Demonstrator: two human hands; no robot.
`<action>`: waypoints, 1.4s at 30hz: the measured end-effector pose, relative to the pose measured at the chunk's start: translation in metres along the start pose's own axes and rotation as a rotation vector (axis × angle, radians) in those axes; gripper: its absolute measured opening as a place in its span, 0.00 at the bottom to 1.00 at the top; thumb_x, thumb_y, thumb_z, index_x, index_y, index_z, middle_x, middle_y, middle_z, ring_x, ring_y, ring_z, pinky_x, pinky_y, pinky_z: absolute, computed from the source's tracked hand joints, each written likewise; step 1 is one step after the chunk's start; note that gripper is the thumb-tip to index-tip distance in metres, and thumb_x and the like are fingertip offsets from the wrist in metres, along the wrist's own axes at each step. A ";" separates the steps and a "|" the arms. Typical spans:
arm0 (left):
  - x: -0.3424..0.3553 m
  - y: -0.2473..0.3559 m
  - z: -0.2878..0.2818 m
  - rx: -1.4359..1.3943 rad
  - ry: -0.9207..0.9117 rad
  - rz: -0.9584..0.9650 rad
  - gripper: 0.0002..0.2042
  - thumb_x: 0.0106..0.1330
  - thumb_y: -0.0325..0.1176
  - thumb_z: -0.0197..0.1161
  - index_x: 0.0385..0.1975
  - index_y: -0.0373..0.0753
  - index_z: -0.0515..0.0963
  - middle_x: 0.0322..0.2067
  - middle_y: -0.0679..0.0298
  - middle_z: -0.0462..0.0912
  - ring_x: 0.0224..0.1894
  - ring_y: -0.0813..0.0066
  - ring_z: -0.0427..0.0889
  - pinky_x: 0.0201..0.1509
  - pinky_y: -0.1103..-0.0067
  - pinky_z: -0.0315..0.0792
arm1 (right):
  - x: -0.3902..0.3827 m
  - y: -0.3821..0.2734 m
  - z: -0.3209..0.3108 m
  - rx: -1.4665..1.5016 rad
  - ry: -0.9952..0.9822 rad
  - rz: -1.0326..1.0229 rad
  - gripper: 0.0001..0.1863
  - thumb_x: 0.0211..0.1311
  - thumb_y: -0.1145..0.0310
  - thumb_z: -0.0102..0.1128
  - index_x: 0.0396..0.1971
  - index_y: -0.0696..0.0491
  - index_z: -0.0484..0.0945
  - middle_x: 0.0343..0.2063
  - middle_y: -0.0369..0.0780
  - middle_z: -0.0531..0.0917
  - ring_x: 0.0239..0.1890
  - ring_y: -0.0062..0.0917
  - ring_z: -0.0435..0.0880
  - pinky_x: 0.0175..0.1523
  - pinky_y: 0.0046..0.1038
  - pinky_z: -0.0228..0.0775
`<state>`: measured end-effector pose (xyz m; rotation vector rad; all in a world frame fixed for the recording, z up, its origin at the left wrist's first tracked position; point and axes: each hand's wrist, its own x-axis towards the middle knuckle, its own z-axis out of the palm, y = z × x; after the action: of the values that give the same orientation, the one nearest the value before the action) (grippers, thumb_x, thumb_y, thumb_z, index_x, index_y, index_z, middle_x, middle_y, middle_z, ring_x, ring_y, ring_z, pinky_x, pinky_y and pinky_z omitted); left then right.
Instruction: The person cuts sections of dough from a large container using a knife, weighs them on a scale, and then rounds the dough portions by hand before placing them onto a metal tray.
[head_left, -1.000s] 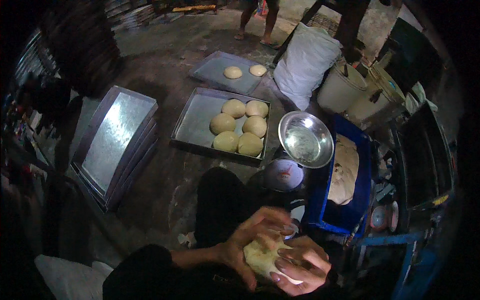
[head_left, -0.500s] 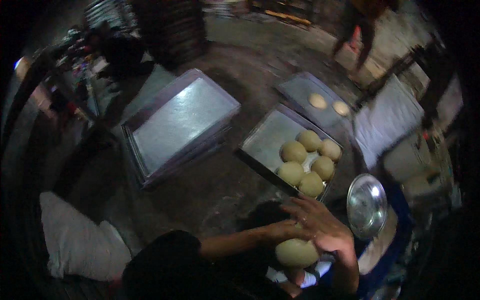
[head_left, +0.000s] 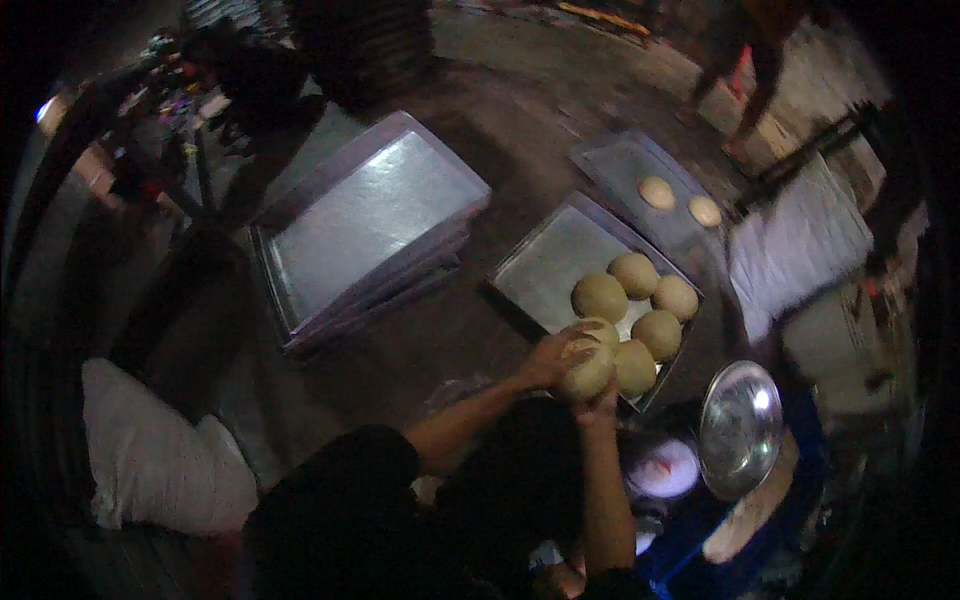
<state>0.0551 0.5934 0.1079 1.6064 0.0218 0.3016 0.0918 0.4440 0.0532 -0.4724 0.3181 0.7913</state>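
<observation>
A round, pale dough ball (head_left: 587, 374) is held between my two hands over the near edge of a metal tray (head_left: 530, 260). My left hand (head_left: 553, 358) curves around its left side, and my right hand (head_left: 598, 402) grips it from below and the right. Several similar dough balls (head_left: 656, 335) sit grouped in the right part of that tray. The held ball partly hides one of them behind it. Bare metal shows in the tray's left part.
To the left stands a stack of shallow metal trays (head_left: 370, 220). Beyond the dough tray, another tray (head_left: 625, 165) carries two small dough pieces (head_left: 656, 193). A shiny metal bowl (head_left: 740, 425) is at right, white sacks (head_left: 800, 245) (head_left: 165, 455) lie either side, and a person (head_left: 750, 70) stands far right.
Both hands have moved up and forward from near my lap, carrying the dough ball to the tray's near edge. My right hand went from over the ball to beneath it.
</observation>
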 end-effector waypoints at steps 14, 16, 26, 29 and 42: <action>0.077 -0.111 -0.110 -0.094 0.895 -0.722 0.32 0.69 0.61 0.52 0.58 0.35 0.72 0.50 0.56 0.82 0.51 0.62 0.82 0.53 0.65 0.76 | 0.051 -0.004 0.095 -0.155 0.195 0.197 0.34 0.70 0.44 0.49 0.65 0.54 0.62 0.67 0.49 0.59 0.62 0.50 0.70 0.62 0.53 0.71; 0.071 -0.119 -0.093 0.463 1.024 -0.566 0.31 0.68 0.60 0.55 0.57 0.36 0.73 0.50 0.55 0.82 0.49 0.63 0.82 0.50 0.66 0.77 | 0.026 -0.017 0.065 -0.345 0.161 0.104 0.35 0.70 0.44 0.49 0.64 0.58 0.61 0.65 0.49 0.63 0.60 0.49 0.72 0.60 0.51 0.73; 0.045 -0.045 -0.029 -0.181 0.197 -0.324 0.15 0.70 0.43 0.57 0.50 0.41 0.76 0.42 0.64 0.84 0.36 0.75 0.81 0.38 0.76 0.75 | -0.374 -0.094 -0.076 -1.643 0.891 -0.823 0.19 0.73 0.62 0.49 0.50 0.62 0.78 0.49 0.49 0.82 0.50 0.39 0.81 0.58 0.36 0.70; 0.042 0.020 0.071 -0.347 0.077 -0.192 0.14 0.70 0.40 0.57 0.50 0.41 0.76 0.41 0.66 0.83 0.35 0.78 0.80 0.34 0.80 0.74 | -0.428 -0.091 -0.099 -1.912 0.877 -0.663 0.22 0.73 0.60 0.48 0.50 0.67 0.76 0.47 0.56 0.81 0.52 0.50 0.79 0.58 0.41 0.69; 0.017 0.040 0.246 0.026 0.243 -0.147 0.29 0.66 0.51 0.64 0.57 0.34 0.66 0.47 0.51 0.73 0.48 0.62 0.75 0.54 0.70 0.70 | -0.473 -0.137 -0.204 -2.330 0.608 -0.307 0.20 0.74 0.60 0.48 0.51 0.61 0.79 0.48 0.53 0.82 0.47 0.44 0.81 0.52 0.39 0.73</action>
<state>0.1156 0.3537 0.1432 1.5767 0.3300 0.3817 -0.1408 -0.0297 0.1276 -2.8772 -0.3172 0.3295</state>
